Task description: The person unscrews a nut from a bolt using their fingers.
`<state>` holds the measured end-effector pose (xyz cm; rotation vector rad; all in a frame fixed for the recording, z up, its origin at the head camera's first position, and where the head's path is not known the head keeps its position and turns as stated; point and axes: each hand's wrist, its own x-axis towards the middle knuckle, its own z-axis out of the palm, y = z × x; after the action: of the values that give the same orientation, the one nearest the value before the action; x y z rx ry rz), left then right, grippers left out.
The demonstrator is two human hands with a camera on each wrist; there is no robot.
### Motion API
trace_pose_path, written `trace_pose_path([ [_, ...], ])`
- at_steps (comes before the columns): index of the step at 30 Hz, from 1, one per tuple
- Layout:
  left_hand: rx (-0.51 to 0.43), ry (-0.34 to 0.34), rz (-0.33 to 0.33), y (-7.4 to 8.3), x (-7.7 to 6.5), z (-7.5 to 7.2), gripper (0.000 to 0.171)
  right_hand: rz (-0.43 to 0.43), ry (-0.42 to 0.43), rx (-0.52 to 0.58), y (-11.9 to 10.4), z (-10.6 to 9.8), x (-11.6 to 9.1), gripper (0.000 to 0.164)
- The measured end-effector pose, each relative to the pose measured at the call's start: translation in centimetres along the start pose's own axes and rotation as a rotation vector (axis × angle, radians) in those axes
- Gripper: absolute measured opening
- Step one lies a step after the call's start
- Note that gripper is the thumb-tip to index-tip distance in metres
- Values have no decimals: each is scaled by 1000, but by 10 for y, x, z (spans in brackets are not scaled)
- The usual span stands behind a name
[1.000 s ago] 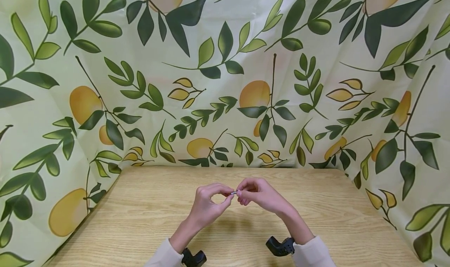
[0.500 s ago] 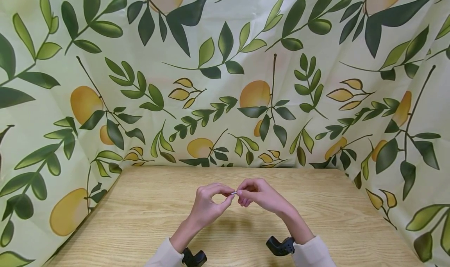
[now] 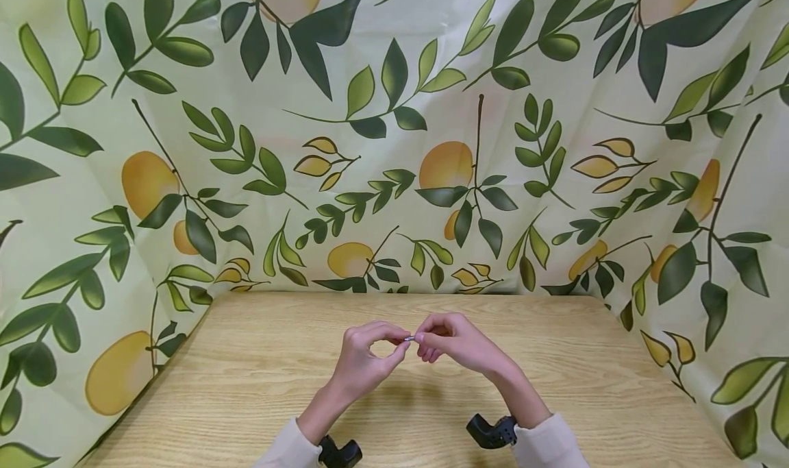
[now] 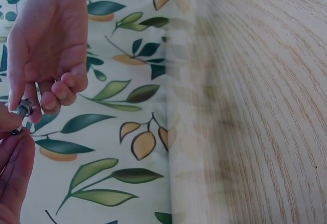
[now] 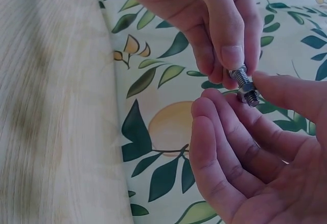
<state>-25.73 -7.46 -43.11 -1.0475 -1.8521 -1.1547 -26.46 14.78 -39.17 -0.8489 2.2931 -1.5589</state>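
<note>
Above the wooden table (image 3: 277, 358), both hands meet at a small metal bolt (image 5: 238, 75). My left hand (image 3: 364, 358) pinches the bolt's upper end, as seen in the right wrist view, between thumb and fingertips. A nut (image 5: 247, 88) sits on the thread, and a short stretch of thread sticks out beyond it. My right hand (image 3: 461, 345) has its thumb and index fingertips on either side of the nut; its other fingers lie beside them. In the left wrist view the nut (image 4: 24, 105) appears close to the right fingers, while the left fingertips cover the bolt's other end.
A curtain (image 3: 394, 180) printed with leaves and orange fruit hangs behind the table and along both sides. Black wrist camera mounts (image 3: 491, 432) are strapped below both hands, next to pale sleeves (image 3: 548, 444).
The right thumb and fingers have shifted slightly at the nut. The left hand and both forearms stay in nearly the same place.
</note>
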Motion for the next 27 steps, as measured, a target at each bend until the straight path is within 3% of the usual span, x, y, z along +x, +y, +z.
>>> trace_pose_path([
  [3,-2,-7,-23,1,0,0,18,0,5,1,0,0,0,24],
  [9,-3,4,11,1,1,0,20,12,10,-23,1,0,0,27],
  [16,-13,0,-9,2,1,-1,19,7,30,-20,0,1,0,20],
  [22,0,5,3,3,1,-1,20,8,21,-20,1,0,1,25],
  [27,-6,-12,-48,4,0,-1,17,5,20,-15,1,0,1,23],
])
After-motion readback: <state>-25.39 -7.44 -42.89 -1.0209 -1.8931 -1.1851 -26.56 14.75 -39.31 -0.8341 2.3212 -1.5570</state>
